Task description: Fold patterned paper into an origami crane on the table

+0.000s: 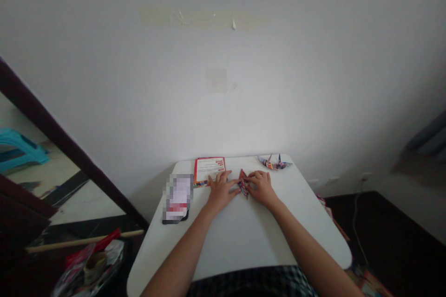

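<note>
A small piece of folded, patterned red paper (243,184), diamond-shaped with pointed ends, lies on the white table (240,241) between my two hands. My left hand (221,187) has its thumb and forefinger at the paper's left edge, while its other fingers spread toward a printed sheet. From the right side, my right hand (259,186) holds the same paper between thumb and fingers, the remaining fingers curled. The fingertips partly cover the paper's edges. Two folded paper cranes (267,163) stand together at the far right of the table.
The printed red-bordered sheet (208,169) lies at the table's back left, with a blurred phone (177,197) nearer me. A wall (223,120) rises behind the table. At left are a mirror (69,190) and a bag-lined bin (97,264). A cable (355,218) hangs at right.
</note>
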Tool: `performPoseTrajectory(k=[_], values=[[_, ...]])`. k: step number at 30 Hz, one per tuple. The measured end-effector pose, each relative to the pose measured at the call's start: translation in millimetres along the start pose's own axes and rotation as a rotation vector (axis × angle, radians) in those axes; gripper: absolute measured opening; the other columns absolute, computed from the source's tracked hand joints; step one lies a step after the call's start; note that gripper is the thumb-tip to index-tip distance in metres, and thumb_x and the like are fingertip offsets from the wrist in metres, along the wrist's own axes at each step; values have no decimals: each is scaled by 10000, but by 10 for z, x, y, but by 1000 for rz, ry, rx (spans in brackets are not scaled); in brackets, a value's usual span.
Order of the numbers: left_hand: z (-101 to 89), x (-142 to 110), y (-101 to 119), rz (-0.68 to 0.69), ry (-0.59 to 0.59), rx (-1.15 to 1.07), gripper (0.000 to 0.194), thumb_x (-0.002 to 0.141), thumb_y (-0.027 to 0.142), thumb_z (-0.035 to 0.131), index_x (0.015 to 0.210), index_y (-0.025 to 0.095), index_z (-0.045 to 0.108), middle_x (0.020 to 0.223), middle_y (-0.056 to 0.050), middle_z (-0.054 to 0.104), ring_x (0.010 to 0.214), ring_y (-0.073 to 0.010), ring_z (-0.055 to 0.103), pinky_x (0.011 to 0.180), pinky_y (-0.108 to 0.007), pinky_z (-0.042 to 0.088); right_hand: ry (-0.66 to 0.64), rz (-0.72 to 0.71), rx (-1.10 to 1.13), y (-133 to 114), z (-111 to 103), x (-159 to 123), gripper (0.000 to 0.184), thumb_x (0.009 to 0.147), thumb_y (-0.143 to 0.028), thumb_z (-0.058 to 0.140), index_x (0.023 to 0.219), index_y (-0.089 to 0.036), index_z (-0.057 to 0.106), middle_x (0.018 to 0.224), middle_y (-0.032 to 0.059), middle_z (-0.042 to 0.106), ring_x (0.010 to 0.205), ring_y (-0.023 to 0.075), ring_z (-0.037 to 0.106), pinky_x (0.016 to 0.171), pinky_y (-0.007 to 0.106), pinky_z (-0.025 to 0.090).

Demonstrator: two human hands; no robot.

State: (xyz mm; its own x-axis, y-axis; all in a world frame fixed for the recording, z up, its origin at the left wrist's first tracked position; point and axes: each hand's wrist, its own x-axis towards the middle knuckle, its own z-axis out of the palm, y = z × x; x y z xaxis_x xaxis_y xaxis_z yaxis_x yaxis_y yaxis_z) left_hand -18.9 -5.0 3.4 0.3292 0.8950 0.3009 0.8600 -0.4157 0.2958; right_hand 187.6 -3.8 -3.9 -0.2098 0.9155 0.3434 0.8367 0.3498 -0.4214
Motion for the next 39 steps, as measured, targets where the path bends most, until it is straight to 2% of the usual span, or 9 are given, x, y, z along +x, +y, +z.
performPoseTrajectory(k=[6, 16, 22, 28, 35, 39], values=[[5, 20, -15, -23, 1, -48, 336, 829, 493, 645, 1159, 427, 642, 1439, -16, 484, 1362, -305, 344, 1075, -769, 102, -4, 13, 19, -2, -6, -3, 287, 864, -370, 636, 1146, -360, 686, 1176, 51, 636, 1188, 286, 458, 1097, 627, 168], [-11, 33, 28, -69, 26, -30, 227, 862, 491, 595, 950, 298, 678, 1387, -19, 544, 1348, -301, 361, 1090, -751, 113, 4, 21, 15, -15, 22, -3, 252, 869, -402, 636, 1109, -351, 695, 1174, 48, 631, 1193, 278, 459, 1103, 626, 156], [-32, 12, 25, -42, -17, 21, 304, 854, 452, 625, 1156, 439, 649, 1433, 6, 500, 1384, -323, 304, 1086, -761, 59, -21, 26, -17, -38, -8, -11, 268, 873, -386, 634, 1135, -355, 682, 1195, 47, 620, 1213, 269, 445, 1116, 606, 158], [-55, 14, 1, -69, -24, 40, 284, 877, 494, 576, 1152, 518, 645, 1458, 10, 473, 1391, -333, 285, 1063, -782, 25, -33, 8, -5, -43, -27, -10, 271, 880, -370, 618, 1144, -361, 681, 1195, 54, 611, 1216, 279, 434, 1110, 624, 151], [-92, 24, -2, -115, -60, 67, 279, 881, 500, 562, 1145, 549, 640, 1472, 13, 457, 1400, -340, 262, 1062, -779, 21, -15, -19, 25, 5, 7, -5, 269, 869, -361, 631, 1131, -368, 691, 1177, 54, 610, 1203, 281, 432, 1106, 611, 155], [-111, 24, 10, -129, -82, 74, 285, 881, 522, 550, 1152, 555, 634, 1497, 16, 426, 1408, -343, 250, 1063, -776, 23, 25, -41, 63, 48, 29, 13, 220, 881, -379, 616, 1079, -346, 706, 1124, 49, 629, 1168, 264, 460, 1087, 545, 223]])
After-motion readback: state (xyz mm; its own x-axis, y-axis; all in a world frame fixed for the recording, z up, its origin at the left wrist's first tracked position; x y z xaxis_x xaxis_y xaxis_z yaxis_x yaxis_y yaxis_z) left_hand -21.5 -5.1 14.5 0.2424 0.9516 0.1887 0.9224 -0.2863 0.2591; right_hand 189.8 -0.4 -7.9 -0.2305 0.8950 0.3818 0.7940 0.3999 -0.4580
